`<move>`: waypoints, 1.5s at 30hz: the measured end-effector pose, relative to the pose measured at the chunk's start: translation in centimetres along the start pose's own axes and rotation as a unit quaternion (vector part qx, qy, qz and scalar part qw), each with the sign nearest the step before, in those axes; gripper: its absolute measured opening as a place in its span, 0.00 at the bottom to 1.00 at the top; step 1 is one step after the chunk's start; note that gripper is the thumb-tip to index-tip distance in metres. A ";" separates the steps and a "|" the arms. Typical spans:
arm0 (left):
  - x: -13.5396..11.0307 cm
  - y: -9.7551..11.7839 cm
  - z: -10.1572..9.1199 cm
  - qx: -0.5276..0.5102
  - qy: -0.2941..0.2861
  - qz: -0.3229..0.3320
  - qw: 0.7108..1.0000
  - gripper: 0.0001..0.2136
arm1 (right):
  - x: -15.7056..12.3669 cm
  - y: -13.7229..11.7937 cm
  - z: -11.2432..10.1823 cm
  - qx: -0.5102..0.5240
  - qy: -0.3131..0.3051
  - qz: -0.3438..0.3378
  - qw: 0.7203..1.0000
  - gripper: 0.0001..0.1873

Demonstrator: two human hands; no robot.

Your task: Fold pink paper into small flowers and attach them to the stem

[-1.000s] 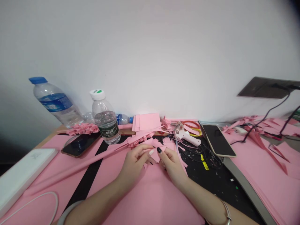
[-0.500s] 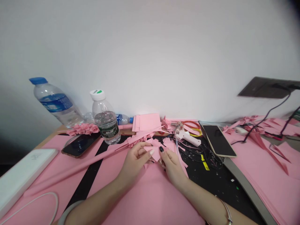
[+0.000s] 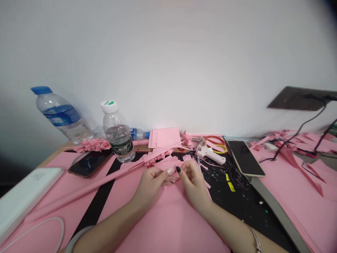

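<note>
A small folded piece of pink paper is pinched between my two hands, above a large pink sheet. My left hand grips its left side, thumb on top and fingers curled beneath. At its right side, my right hand pinches an edge between thumb and forefinger. Much of the paper is hidden by fingers. Just beyond my hands lie pink paper scraps and a long rolled pink paper stick.
A white glue gun and dark cables lie at right, beside a phone. Left stand two water bottles, with another phone and a white power bank. Stacked pink squares rest by the wall.
The paper has turned and its pointed flap no longer faces me. My right hand has lifted slightly, with its fingers drawn up behind the thumb. My left hand has barely moved.
</note>
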State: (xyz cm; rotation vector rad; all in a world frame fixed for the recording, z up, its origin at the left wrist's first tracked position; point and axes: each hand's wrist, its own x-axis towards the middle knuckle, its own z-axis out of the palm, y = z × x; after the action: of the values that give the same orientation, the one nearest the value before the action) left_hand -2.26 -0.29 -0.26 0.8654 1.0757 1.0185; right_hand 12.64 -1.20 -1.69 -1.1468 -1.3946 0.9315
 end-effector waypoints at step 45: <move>-0.2 0.2 0.2 -0.004 -0.031 -0.003 0.999 0.24 | 0.2 0.3 -0.2 -0.006 0.044 -0.042 0.998 0.03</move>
State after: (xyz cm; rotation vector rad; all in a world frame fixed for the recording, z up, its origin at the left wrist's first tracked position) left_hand -2.17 -0.44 0.05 0.8810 1.0198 0.9847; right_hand 12.89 -0.96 -1.85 -1.1171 -1.3682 0.8055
